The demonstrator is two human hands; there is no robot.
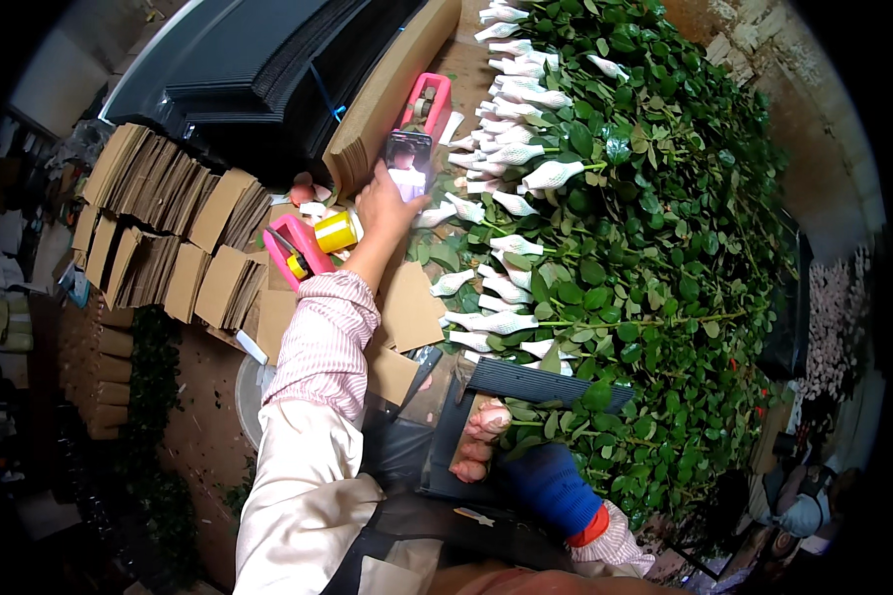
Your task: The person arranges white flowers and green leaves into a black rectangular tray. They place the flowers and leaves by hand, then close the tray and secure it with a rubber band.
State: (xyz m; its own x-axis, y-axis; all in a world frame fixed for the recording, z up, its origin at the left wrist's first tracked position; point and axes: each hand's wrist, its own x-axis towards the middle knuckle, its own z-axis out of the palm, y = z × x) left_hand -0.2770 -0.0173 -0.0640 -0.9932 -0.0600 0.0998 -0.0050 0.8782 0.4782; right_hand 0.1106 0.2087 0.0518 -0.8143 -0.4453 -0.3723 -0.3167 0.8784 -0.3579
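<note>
Left hand (pixel 389 206) at the phone (pixel 410 164), roses (pixel 483 428) beside the gloved right hand (pixel 551 488)

At far left, cardboard pieces (pixel 218 210) stand packed in two rows. Behind them and to their right rise black sheets (pixel 253 84), tied with blue string, with a long brown board (pixel 382 94) along their right side. In front of the board, a pink dispenser (pixel 280 260) lies tilted, touching or just beside a yellow tape roll (pixel 337 232).

The bare left hand reaches past the roll, its arm in a striped, rolled sleeve. Its fingers lie along the phone's lower left edge; whether they grip it or only touch it, I cannot tell. The phone is between the board and the flowers, its screen lit, just below a second pink dispenser (pixel 439 102).

To the right, white-netted buds (pixel 554 177) lie in a column, heads to the left, leafy stems (pixel 665 248) spreading right. Nearer the person, uncovered pink roses rest at a black frame (pixel 446 436). The right hand, in a blue knit glove, is just beside them, below their stems; its fingers are hidden, so I cannot tell its grip.
</note>
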